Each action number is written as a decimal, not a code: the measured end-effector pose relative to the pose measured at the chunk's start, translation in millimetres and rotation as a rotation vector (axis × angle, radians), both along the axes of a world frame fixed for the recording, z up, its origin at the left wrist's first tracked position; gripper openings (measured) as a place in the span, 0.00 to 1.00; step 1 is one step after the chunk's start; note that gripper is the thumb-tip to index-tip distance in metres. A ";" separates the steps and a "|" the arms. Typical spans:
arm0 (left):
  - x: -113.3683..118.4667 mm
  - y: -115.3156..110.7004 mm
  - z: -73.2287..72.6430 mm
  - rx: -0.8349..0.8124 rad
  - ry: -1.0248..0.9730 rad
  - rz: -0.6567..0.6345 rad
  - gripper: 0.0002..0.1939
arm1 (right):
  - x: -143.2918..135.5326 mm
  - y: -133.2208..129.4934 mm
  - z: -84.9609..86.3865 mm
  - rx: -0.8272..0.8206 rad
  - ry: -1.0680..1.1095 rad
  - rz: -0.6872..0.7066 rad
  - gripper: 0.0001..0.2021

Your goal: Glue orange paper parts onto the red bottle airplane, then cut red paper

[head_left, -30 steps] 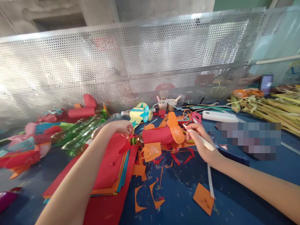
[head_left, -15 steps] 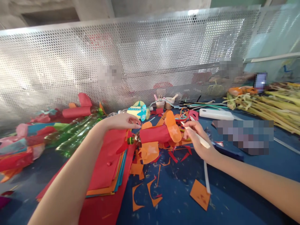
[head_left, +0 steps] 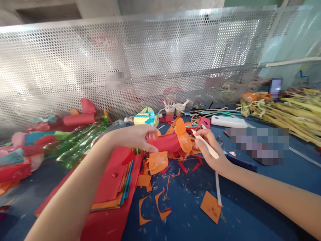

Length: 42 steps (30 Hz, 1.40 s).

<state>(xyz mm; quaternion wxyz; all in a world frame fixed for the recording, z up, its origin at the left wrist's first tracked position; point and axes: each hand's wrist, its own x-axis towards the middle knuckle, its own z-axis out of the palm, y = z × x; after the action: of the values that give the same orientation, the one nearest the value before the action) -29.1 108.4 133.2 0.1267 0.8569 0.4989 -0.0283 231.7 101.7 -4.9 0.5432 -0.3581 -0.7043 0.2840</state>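
Note:
A plastic bottle wrapped in red paper (head_left: 165,143) lies on its side in the middle, with rounded orange paper pieces (head_left: 183,135) at its right end and below it, some showing pale star shapes. Over the bottle's left end is my left hand (head_left: 135,138), thumb and fingers apart; it covers the neck, and whether it touches the bottle I cannot tell. My right hand (head_left: 213,149) grips a white flat stick (head_left: 207,144), its narrow tip pointing up and left, just right of the bottle. Red and orange scraps (head_left: 160,206) lie in front.
Stacked coloured sheets (head_left: 112,177) lie at left, beside green bottles (head_left: 77,144). A yellow-wrapped bottle (head_left: 144,119) and small cups (head_left: 179,109) stand behind. A white bar (head_left: 228,122) and dried stalks (head_left: 296,107) are at right. A perforated metal panel (head_left: 155,60) borders the back.
My left hand has moved right and slightly down, over the neck end of the red bottle. The stick in my right hand stays close to the bottle; the view has shifted a little.

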 end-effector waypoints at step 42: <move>-27.2 -82.5 -107.5 0.366 -0.354 -0.175 0.09 | -1.3 1.8 -0.4 -0.065 0.029 0.035 0.07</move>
<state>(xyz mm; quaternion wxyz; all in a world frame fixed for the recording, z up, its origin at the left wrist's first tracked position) -56.3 26.0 25.7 0.0520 0.8969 0.3899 0.2020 230.3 103.5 -5.3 0.5362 -0.3589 -0.6931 0.3215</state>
